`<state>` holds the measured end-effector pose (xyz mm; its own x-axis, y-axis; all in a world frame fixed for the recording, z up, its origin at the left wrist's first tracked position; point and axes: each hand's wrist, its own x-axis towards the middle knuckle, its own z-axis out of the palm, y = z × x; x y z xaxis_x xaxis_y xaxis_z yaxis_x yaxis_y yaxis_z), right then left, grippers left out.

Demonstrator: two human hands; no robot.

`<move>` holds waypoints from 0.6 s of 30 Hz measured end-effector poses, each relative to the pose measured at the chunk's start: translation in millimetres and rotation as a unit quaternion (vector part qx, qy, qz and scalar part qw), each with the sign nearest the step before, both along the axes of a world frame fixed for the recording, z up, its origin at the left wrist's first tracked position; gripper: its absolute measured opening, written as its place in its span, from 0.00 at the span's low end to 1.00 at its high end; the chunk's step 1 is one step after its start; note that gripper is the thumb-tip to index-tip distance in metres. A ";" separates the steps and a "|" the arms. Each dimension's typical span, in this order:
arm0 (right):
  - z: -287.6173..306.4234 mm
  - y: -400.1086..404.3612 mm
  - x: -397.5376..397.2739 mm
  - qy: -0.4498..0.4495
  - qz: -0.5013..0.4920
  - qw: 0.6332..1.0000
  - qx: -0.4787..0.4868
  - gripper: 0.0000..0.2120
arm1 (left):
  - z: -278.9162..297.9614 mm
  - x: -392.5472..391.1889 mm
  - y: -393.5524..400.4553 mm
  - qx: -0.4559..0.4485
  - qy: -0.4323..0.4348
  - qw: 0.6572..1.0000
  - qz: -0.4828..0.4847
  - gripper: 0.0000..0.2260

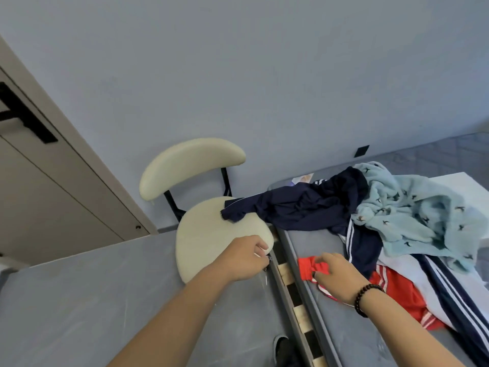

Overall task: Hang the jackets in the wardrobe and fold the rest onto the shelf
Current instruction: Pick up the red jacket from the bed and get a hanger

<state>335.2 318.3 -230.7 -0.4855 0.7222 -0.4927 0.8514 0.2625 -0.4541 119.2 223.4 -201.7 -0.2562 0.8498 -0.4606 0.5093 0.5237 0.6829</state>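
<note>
While the pile on the mattress (344, 337) awaits sorting, a red cuff (309, 267) of the red garment (397, 290) is pinched by the right hand (336, 276), fingers curled on the ribbed edge. This garment lies at the near edge of the heap, partly under white cloth. It is judged light, soft and limp; hold is best taken at collar or shoulders, since a cuff grip lets the rest trail. At 12 o'clock from it lies the navy jacket (304, 207), one sleeve draped onto the cream chair (211, 234). At 2 o'clock sits a fleecy blue garment (412, 207). The left hand (243, 258), at 9 o'clock, is closed on a small metallic item (268, 259), identity not determinable.
</note>
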 end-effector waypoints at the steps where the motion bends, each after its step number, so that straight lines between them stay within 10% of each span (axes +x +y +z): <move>1: -2.4 19.7 1.7 0.000 -0.006 1.000 -0.002 0.17 | -1.7 2.1 16.9 0.002 -0.004 1.000 0.007 0.14; 18: -48.7 240.1 -40.7 0.000 -0.016 0.998 -0.055 0.17 | -52.0 -36.6 200.2 -0.036 -0.032 0.998 0.040 0.09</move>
<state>294.4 558.4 -279.4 -0.4624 0.6796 -0.5696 0.8587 0.1831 -0.4786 82.6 423.6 -253.7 -0.2895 0.7920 -0.5376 0.4212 0.6097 0.6715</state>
